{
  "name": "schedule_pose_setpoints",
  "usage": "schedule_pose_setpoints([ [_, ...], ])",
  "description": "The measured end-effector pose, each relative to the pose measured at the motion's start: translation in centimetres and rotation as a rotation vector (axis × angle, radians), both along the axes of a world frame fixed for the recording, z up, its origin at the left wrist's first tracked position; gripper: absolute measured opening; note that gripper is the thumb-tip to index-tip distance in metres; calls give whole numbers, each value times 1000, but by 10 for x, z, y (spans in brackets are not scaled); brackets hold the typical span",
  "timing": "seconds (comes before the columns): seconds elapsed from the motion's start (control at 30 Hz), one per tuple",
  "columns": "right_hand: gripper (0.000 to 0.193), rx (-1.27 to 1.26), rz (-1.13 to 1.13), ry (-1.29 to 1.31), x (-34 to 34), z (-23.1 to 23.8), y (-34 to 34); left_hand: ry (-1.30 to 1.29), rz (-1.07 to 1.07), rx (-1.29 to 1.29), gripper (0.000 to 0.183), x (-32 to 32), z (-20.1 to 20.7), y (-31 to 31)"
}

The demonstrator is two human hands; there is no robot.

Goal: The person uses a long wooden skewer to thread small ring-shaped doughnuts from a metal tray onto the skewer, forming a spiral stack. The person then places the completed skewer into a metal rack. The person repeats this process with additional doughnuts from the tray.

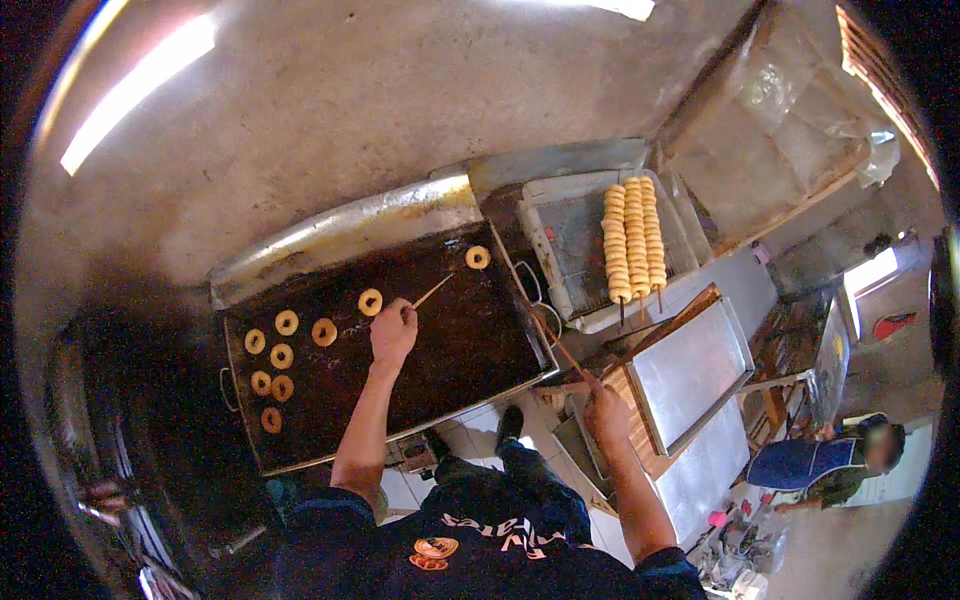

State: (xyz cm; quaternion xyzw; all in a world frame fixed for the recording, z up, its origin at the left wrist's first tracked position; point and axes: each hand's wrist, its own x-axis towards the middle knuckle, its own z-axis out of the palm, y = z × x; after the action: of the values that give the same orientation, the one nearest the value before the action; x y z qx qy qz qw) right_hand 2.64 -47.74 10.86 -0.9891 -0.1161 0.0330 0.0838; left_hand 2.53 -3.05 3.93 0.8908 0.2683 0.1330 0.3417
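A wide rectangular fryer (450,345) of dark oil lies before me. Several ring doughnuts (324,332) float in it, mostly bunched at the left end; a lone doughnut (478,258) is near the far right corner. My left hand (393,330) is closed around a thin wooden stick (433,290) over the oil, its tip pointing toward that lone doughnut. Just beside my left hand floats another doughnut (371,302). Past the fryer's right edge, my right hand (606,412) grips a second wooden stick (562,348), which slants up and left toward the rim.
Three rods stacked with doughnuts (634,240) lie across a pale plastic crate (560,215) at the far right. Nearer stands a shallow metal tray (695,370) with a wooden board beside it. A wire handle (527,283) juts from the fryer's right end. Another person (820,465) is at right.
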Motion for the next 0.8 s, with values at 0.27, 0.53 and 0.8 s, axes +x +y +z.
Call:
schedule_pose_setpoints([
  [0.27,51,-65,45,72,30,-10,20,-94,-23,182,16,40,-9,21],
  [0.53,52,56,216,-46,52,-25,19,-32,65,137,15,36,1,23],
  [0.8,42,76,269,61,111,-110,-17,210,85,206,24,87,-69,71],
])
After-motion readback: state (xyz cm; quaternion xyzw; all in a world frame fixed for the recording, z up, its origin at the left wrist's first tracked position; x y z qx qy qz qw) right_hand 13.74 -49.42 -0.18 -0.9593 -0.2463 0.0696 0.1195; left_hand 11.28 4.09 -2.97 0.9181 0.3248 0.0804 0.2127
